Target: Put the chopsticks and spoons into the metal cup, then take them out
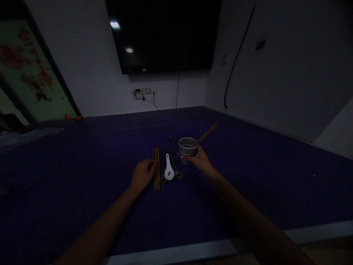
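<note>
A metal cup (185, 151) is held on its right side by my right hand (201, 160), with the thumb across its front. One wooden chopstick (205, 134) leans out of the cup toward the upper right. My left hand (143, 172) has curled fingers and thumb at a row of several wooden chopsticks (157, 180), closed around the leftmost part of the row. Just right of them lie a dark metal spoon (163, 181), a white soup spoon (169, 173) with a blue mark, and a second metal spoon (178, 175), all with bowls toward me.
Everything lies on a wide dark purple surface (104, 206) with a pale front edge (176, 254). Clear plastic sheeting (30, 136) lies at the far left, and small orange items (73, 117) are by the wall. A television (165, 33) hangs above wall sockets (145, 92).
</note>
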The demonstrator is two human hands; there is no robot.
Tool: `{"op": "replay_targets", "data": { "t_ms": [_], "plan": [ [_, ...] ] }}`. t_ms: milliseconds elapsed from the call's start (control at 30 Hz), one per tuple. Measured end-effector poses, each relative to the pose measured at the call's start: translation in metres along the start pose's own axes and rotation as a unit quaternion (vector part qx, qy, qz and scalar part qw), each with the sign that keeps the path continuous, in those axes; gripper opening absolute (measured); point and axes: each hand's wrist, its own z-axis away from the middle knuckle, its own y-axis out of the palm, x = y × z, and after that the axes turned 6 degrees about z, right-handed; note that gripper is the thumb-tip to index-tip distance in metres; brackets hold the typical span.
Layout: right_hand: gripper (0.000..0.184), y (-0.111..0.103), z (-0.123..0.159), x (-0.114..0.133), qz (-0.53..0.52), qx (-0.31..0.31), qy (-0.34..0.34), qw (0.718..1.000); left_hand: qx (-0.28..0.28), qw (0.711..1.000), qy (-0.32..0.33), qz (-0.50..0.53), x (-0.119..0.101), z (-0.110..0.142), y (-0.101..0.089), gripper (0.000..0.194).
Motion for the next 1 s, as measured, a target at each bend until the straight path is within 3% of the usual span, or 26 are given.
{"op": "replay_targets", "data": {
  "t_ms": [300,700,1000],
  "plan": [
    [0.074,0.0017,0.0039,0.0026,0.07,-0.041,0.012,0.997,0.013,0.998,0.006,-0.055,0.0018,-0.0019,-0.0002,0.016],
    [0.075,0.0014,0.0069,0.0071,0.121,-0.047,-0.006,0.992,0.02,0.999,0.009,-0.041,0.002,-0.0009,0.0013,0.015],
    [0.074,0.0021,0.0084,0.0093,0.069,-0.043,-0.032,0.996,0.027,0.999,0.007,-0.045,0.0008,-0.001,0.0,0.017]
  ]
}}
